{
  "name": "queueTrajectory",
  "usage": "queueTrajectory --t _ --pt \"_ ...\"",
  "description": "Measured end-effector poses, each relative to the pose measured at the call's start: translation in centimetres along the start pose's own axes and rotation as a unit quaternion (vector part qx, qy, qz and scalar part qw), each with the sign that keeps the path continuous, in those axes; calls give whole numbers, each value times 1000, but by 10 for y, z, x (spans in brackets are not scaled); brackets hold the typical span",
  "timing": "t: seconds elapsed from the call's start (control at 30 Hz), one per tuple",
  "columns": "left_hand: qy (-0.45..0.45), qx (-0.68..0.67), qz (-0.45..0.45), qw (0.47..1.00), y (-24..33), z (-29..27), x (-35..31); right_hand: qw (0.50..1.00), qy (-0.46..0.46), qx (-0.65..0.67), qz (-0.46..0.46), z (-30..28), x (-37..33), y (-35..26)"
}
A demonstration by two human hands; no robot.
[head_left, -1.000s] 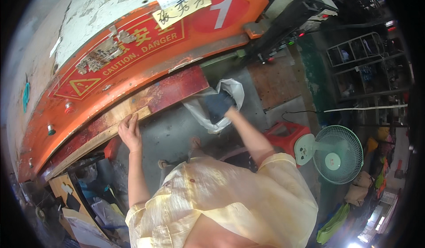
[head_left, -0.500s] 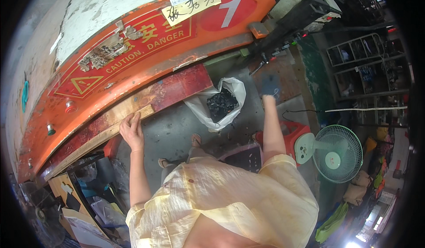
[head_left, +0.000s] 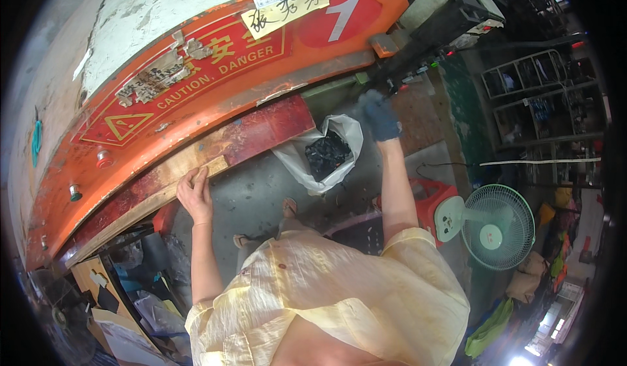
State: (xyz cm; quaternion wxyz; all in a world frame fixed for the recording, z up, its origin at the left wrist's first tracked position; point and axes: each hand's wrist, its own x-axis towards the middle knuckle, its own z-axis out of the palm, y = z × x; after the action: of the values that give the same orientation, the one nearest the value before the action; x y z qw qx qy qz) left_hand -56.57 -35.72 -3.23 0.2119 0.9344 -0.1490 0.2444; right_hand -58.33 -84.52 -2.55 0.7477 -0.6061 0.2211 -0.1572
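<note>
My left hand (head_left: 195, 195) is bare and rests at the front edge of a long wooden board (head_left: 157, 193), its fingers bent over the edge. A dark blue glove covers my right hand (head_left: 381, 117). That hand is raised beside a black bar (head_left: 418, 52) with small levers and lit buttons. The lever it overlaps is hidden, and its fingers are blurred, so contact cannot be made out. Between the hands, a white bag (head_left: 353, 145) stands with its mouth spread and dark scraps (head_left: 324, 155) inside.
An orange machine guard (head_left: 189, 91) with a warning panel curves above the board. To my right stand a red stool (head_left: 428, 193) and a green fan (head_left: 498, 227). Metal racks (head_left: 542, 104) are farther right. Cluttered shelves (head_left: 140, 294) lie at lower left.
My gloved right hand has moved left and away from me, from over the brown plate to the black bar's levers. My left hand stays on the board's edge.
</note>
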Motion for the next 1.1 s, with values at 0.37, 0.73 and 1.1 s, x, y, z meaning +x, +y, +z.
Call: queueTrajectory --t 0.37,0.73,1.1 --pt "19 -78 72 994 23 -9 20 825 299 -477 -46 2 0 -49" --pt "-123 -502 358 777 245 66 157 725 322 -582 -181 24 14 -59" --pt "-67 -537 441 716 397 178 192 696 279 -651 -114 18 30 -40"
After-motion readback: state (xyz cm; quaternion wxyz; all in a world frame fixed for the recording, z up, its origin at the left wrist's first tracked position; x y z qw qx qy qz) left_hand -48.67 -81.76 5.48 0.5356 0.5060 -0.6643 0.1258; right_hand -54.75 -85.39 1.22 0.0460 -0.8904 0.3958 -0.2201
